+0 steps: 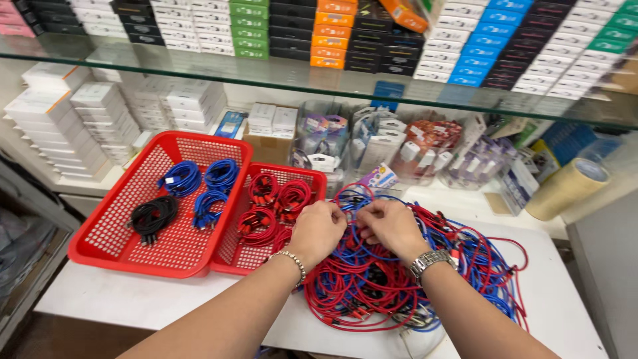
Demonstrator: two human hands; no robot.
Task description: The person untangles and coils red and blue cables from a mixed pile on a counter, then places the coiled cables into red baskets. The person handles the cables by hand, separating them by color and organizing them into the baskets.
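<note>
I see two baskets side by side at centre left of the frame: large basket (pixel 106 233) left, small basket (pixel 232 256) touching its right wall. Coiled cables (pixel 193 189) lie in both. Loose cable pile (pixel 399 279) sits on the table (pixel 166 299), lower centre-right. Shelf (pixel 299 73) of stacked boxes runs across the top. Tape roll (pixel 568 189) at right.

white counter (pixel 166 299), glass shelf (pixel 279 76) of stacked boxes (pixel 465 40)

Both forearms extended, left hand (pixel 318 229) and right hand (pixel 391 225) side by side, fingers curled
</note>
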